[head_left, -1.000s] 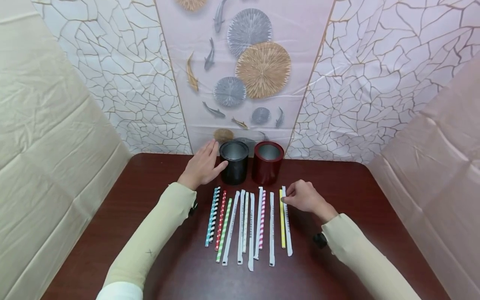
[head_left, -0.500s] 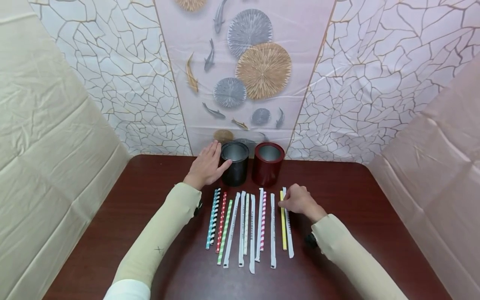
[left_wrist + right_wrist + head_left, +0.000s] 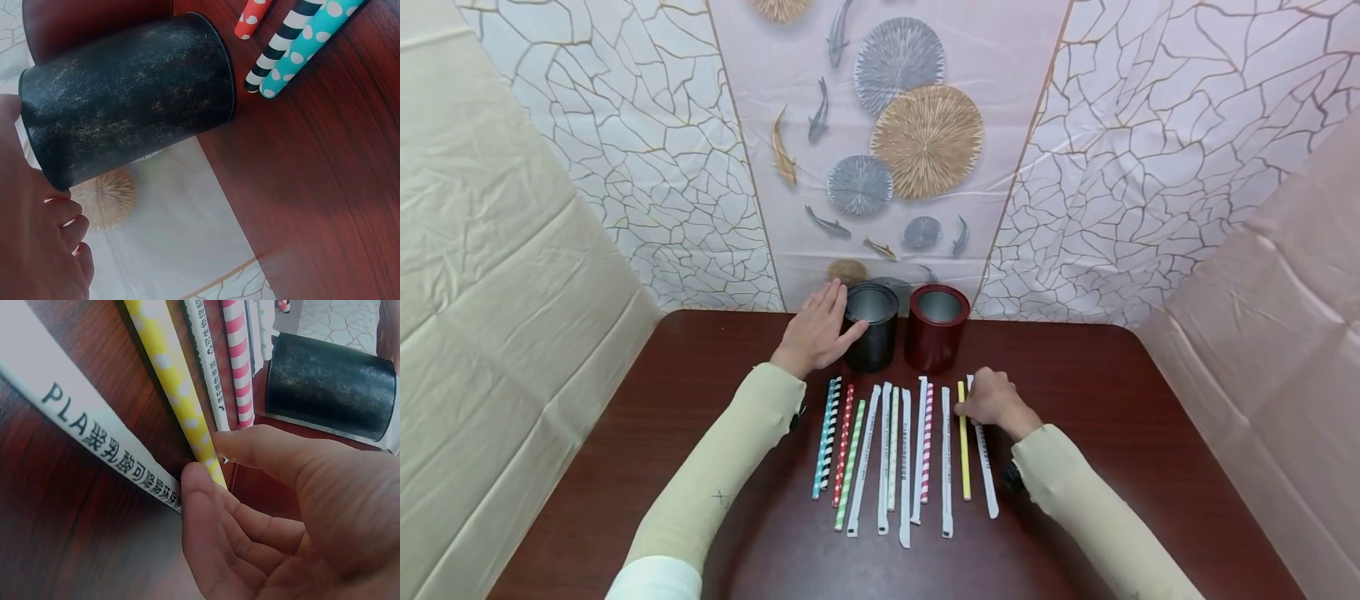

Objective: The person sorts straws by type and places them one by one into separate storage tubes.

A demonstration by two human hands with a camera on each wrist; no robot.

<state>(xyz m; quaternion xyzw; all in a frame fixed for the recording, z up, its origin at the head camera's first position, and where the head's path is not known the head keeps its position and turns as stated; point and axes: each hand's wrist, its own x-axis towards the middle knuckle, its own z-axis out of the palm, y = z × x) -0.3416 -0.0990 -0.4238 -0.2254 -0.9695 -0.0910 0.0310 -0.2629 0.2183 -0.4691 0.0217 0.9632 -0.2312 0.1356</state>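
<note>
My right hand (image 3: 996,400) pinches the upper end of a yellow paper straw with pale dots (image 3: 174,378) between thumb and forefinger. Right beside it lies a white paper-wrapped straw (image 3: 94,419) printed with "PLA" and other characters, its far end partly hidden by the hand. At the left side of a black can (image 3: 871,350) is my left hand (image 3: 811,332), fingers stretched out and thumb across the front near the rim. In the left wrist view its fingertips show right at the rim of that can.
A dark red can (image 3: 934,346) stands just right of the black one. Patterned straws, such as a pink striped one (image 3: 927,458) and a green striped one (image 3: 850,467), lie in a row with several white-wrapped straws. Patterned cloth walls (image 3: 700,208) enclose the brown table (image 3: 700,358).
My right hand has shifted left from the wrapped straw to the yellow one. The wrapped straw's near end has swung right. My left hand has moved slightly right, closer against the black can.
</note>
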